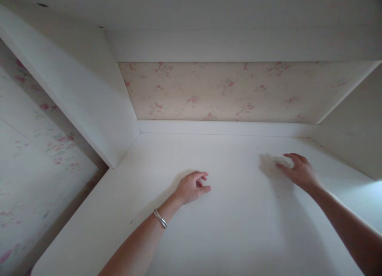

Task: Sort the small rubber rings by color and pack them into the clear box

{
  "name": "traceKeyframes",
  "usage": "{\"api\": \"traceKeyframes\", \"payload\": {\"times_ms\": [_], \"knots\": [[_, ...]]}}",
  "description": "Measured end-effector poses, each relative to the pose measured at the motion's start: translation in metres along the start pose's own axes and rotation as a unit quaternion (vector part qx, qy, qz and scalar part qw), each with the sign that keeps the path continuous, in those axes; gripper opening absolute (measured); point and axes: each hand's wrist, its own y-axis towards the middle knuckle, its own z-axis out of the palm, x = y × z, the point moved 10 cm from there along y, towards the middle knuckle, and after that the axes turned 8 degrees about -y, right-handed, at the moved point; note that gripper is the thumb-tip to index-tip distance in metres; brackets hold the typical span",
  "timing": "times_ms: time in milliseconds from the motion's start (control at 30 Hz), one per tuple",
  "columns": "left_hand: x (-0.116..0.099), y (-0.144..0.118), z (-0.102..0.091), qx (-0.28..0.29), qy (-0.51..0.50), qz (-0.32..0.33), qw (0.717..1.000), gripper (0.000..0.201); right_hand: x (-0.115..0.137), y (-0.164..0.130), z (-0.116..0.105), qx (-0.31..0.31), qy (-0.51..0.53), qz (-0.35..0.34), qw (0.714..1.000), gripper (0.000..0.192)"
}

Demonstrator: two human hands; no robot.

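Two bare hands reach out over a white bench (227, 228). Only the head view shows them, looking down from above.

The right hand (300, 173) is farther out. Its fingers (294, 156) are spread a little and bent down onto a small white cloth (282, 161). The cloth is blurry and nearly the same colour as the bench, so its shape is hard to tell. It lies flat on the bench, right under the fingertips and a bit to the left of the palm. I cannot tell if the fingers pinch it or just press on it.

The left hand (191, 187) is well apart from the cloth, nearer the middle of the bench. Its fingers (200, 175) are curled in loosely and hold nothing. A silver bracelet (160, 218) sits on that wrist. So the right hand is much the nearer one to the cloth.

White side walls (89, 92) stand on the left and right of the bench. At the back is wallpaper (232, 91) with small pink flowers. More of that flower paper shows on the far left.
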Motion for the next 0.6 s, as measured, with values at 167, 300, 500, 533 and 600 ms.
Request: {"api": "traceKeyframes", "payload": {"times_ms": [167, 300, 500, 533, 600], "knots": [[0.0, 0.0, 0.0, -0.002, 0.008, -0.007, 1.0, 0.039, 0.106, -0.028, -0.018, 0.032, 0.111, -0.055, 0.992, 0.037], [-0.001, 0.0, 0.001, -0.01, 0.005, -0.007, 1.0, 0.039, 0.209, -0.068, -0.006, 0.195, 0.276, -0.074, 0.938, 0.033], [-0.007, -0.001, -0.008, -0.048, 0.018, 0.041, 0.998, 0.044, 0.339, -0.124, -0.017, 0.299, 0.376, -0.181, 0.858, 0.039], [-0.009, -0.001, -0.008, -0.044, 0.026, 0.054, 0.997, 0.043, 0.348, -0.131, -0.015, 0.303, 0.372, -0.186, 0.858, 0.04], [-0.012, -0.002, -0.005, -0.021, 0.044, 0.075, 0.996, 0.04, 0.354, -0.139, -0.009, 0.29, 0.356, -0.168, 0.872, 0.043]]}}
